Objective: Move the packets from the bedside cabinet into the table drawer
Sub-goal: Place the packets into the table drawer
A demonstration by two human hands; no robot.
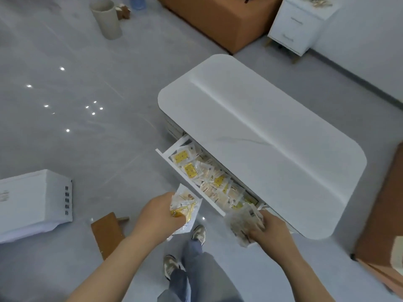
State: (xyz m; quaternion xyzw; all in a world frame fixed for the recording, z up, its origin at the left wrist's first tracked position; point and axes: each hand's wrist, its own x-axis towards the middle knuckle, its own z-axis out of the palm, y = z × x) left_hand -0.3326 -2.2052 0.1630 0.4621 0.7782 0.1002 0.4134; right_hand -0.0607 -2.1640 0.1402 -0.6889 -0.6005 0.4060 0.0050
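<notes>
left hand (162, 211): fingers curled round a bundle of packets (185, 205), clear wrappers with yellow print. It sits just short of the drawer front, over the floor.
right hand (269, 228): grips a second bundle (242, 223), paler and motion-blurred. It is at the near end of the drawer opening, under the desk edge. Can't tell if this bundle touches the drawer.
drawer (204, 194): pulled out from the desk's long side, facing the person. Only part of the inside is visible, the rest is under the top.
drawer packets (209, 177): a loose heap along the visible stretch, overlapping. Several show yellow panels with dots.
desk (261, 138): white, low, with rounded corners and a bare top. A shallow ridge runs lengthways.
bedside cabinet (298, 25): white with two drawer fronts, far right against the wall and well apart from the desk. More packets (316, 2) lie on its top, cut off by the frame edge.
floor (76, 127): grey and glossy, with ceiling light spots reflected on it.
person: standing at the drawer, with grey trousers and light shoes (198, 233) visible below the hands.
other: a beige cup-shaped bin (106, 18) sits far left and an orange-brown block (220, 20) beyond the desk. A white box (37, 203) is at the left edge, with a brown board (106, 232) on the floor beside it.
</notes>
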